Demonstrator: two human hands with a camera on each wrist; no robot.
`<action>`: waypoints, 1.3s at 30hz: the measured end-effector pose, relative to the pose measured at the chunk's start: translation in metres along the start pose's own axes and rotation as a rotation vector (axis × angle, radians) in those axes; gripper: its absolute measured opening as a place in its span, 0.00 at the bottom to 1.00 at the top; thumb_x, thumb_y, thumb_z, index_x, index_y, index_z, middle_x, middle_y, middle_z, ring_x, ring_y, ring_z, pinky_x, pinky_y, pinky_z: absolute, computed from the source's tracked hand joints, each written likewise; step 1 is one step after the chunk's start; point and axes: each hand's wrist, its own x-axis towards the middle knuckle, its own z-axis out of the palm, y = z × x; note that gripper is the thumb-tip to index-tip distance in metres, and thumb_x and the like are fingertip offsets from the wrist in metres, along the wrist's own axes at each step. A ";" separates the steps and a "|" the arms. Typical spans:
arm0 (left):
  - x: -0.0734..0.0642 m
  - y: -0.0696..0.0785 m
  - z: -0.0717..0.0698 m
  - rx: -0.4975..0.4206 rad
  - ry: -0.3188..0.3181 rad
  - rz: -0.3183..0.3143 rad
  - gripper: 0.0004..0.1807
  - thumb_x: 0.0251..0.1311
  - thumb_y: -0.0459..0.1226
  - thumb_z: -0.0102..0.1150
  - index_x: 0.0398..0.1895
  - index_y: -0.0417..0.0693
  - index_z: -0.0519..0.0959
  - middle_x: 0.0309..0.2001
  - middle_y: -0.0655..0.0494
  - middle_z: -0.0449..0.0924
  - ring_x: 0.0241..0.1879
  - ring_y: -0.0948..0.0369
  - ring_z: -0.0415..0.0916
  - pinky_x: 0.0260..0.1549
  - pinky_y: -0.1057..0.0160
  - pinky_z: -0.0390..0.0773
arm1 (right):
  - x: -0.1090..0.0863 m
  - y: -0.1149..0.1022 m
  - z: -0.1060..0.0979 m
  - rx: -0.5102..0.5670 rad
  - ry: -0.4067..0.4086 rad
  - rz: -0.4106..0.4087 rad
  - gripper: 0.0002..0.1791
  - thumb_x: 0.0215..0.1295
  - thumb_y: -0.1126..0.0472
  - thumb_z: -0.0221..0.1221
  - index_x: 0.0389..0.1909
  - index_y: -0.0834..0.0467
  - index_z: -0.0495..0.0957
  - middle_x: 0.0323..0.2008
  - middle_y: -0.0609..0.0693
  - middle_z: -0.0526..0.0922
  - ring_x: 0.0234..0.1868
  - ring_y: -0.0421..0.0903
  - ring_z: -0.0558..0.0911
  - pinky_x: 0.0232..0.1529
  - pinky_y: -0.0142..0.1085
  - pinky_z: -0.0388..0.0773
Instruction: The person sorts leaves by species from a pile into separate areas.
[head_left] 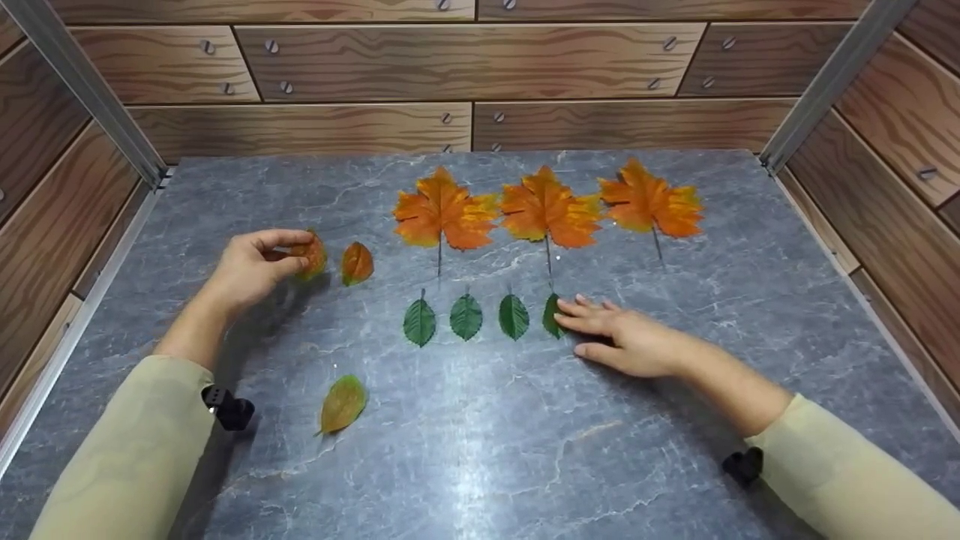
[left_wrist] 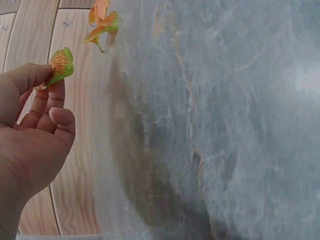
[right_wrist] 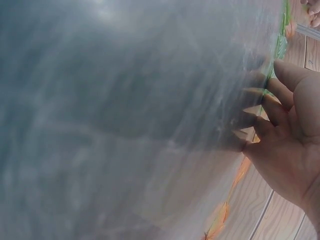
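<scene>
Between its thumb and fingers my left hand pinches an orange-green oval leaf, also seen as a curled leaf in the left wrist view. Just right of it lies a similar orange-brown leaf. My right hand rests with fingers spread, its fingertips touching the rightmost dark green leaf and partly covering it. Three more green leaves, a left one, a middle one and a right one, lie in line with it, stems away from me.
Three orange maple leaves, the left, middle and right, lie in a row behind the green ones. A yellow-green leaf lies at the front left. Wood-patterned walls and metal rails bound the grey marbled table.
</scene>
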 end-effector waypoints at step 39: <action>0.006 -0.018 0.003 0.045 -0.058 -0.074 0.28 0.74 0.36 0.65 0.74 0.39 0.74 0.68 0.39 0.78 0.50 0.62 0.78 0.36 0.67 0.80 | -0.002 -0.001 0.000 0.000 0.015 -0.017 0.31 0.83 0.51 0.56 0.81 0.53 0.65 0.83 0.50 0.56 0.83 0.59 0.52 0.80 0.62 0.44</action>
